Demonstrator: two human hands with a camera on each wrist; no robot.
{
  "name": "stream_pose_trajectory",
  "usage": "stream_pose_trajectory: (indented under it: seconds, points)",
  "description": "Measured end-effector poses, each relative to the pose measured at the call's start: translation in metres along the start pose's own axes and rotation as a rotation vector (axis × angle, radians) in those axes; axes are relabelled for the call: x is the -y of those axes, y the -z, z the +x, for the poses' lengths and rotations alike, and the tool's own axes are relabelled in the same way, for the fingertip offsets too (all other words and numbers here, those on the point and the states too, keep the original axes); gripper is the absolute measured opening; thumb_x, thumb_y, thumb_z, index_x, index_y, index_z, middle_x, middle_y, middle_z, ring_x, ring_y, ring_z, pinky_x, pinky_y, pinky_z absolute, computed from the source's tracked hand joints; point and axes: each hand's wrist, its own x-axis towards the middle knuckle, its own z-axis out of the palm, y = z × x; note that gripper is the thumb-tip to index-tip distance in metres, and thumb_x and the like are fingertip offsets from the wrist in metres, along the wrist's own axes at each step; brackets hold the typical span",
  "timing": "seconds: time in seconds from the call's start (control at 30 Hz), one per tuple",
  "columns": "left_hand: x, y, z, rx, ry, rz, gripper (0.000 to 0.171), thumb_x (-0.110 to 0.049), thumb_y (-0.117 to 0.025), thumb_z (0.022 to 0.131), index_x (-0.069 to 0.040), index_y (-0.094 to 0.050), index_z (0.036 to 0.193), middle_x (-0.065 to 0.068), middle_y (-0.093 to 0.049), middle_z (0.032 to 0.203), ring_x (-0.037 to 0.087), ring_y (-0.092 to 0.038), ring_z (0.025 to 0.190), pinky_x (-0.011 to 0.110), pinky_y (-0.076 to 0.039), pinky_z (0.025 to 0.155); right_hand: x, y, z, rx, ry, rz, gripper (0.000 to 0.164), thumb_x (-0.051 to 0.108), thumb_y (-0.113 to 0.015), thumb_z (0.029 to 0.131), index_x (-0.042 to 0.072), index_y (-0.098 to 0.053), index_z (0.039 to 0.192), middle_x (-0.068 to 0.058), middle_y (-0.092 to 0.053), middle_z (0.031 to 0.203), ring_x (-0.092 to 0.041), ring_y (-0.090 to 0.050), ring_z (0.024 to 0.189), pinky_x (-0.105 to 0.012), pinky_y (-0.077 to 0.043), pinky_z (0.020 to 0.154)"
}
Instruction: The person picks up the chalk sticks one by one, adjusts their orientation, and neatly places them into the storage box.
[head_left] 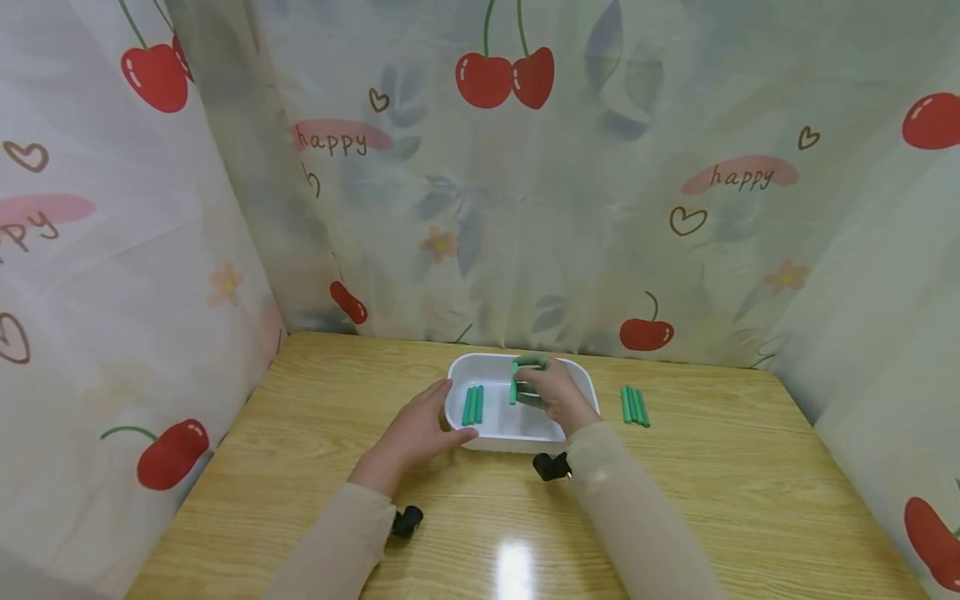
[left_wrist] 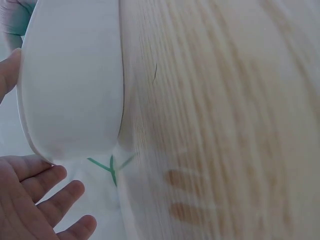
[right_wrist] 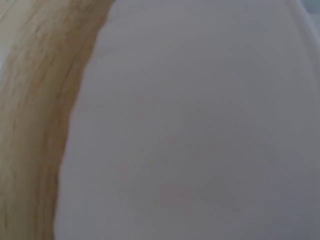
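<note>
A white plastic tray (head_left: 517, 439) with rounded corners stands on the table. My left hand (head_left: 411, 429) rests against its left end, thumb on the front rim and fingers spread along the side; the left wrist view shows fingers (left_wrist: 45, 184) mostly straight, one touching the rim. Over the tray's middle, my right hand (head_left: 551, 390) pinches a slim green stick (head_left: 513, 390), held lengthwise away from me. Three similar green sticks (head_left: 472, 406) lie side by side in the tray's left part. The right wrist view holds only the tray's blurred outer wall (right_wrist: 190, 120) and some table; my right hand is hidden there.
Right of the tray, several more green sticks (head_left: 635, 407) lie together on the wooden table (head_left: 720, 483). A printed curtain (head_left: 525, 217) with cherries hangs behind the table and along both sides. Black wrist cameras hang under both forearms, the right one (head_left: 551, 467) near the tray's front.
</note>
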Motion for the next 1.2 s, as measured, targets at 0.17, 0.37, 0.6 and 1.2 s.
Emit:
stream_pose_trajectory:
  seconds: [0.17, 0.37, 0.6, 1.2]
  points:
    - [0.0, 0.0, 0.001, 0.003, 0.002, 0.012, 0.103, -0.057, -0.077, 0.082, -0.014, -0.025, 0.16, 0.005, -0.027, 0.164, 0.029, -0.027, 0.149, 0.051, -0.028, 0.118, -0.009, -0.012, 0.006, -0.014, -0.003, -0.011, 0.034, -0.003, -0.066, 0.088, -0.004, -0.063, 0.122, -0.008, -0.062, 0.093, -0.018, -0.064, 0.078, -0.03, -0.06, 0.07]
    - [0.0, 0.001, 0.0, 0.004, 0.003, 0.013, 0.102, -0.057, -0.076, 0.083, -0.013, -0.025, 0.16, 0.005, -0.027, 0.164, 0.029, -0.027, 0.149, 0.051, -0.028, 0.118, -0.02, -0.025, 0.014, -0.007, 0.037, -0.041, 0.034, -0.007, -0.066, 0.085, -0.007, -0.064, 0.119, -0.008, -0.067, 0.089, -0.016, -0.066, 0.072, -0.029, -0.059, 0.064]
    - [0.002, 0.001, 0.001, 0.01, -0.002, 0.011, 0.101, -0.057, -0.075, 0.084, -0.013, -0.025, 0.16, 0.005, -0.026, 0.164, 0.03, -0.027, 0.149, 0.051, -0.029, 0.118, -0.026, -0.032, 0.02, -0.033, 0.024, -0.169, 0.022, -0.005, -0.07, 0.083, -0.007, -0.065, 0.105, -0.009, -0.062, 0.091, -0.018, -0.062, 0.072, -0.029, -0.056, 0.066]
    - [0.003, 0.0, 0.001, 0.002, -0.01, 0.01, 0.101, -0.057, -0.076, 0.083, -0.012, -0.027, 0.159, 0.005, -0.028, 0.163, 0.031, -0.029, 0.148, 0.051, -0.03, 0.117, -0.031, -0.04, 0.03, -0.037, 0.024, -0.357, 0.028, -0.008, -0.067, 0.083, -0.007, -0.067, 0.111, -0.014, -0.065, 0.102, -0.02, -0.059, 0.082, -0.03, -0.052, 0.075]
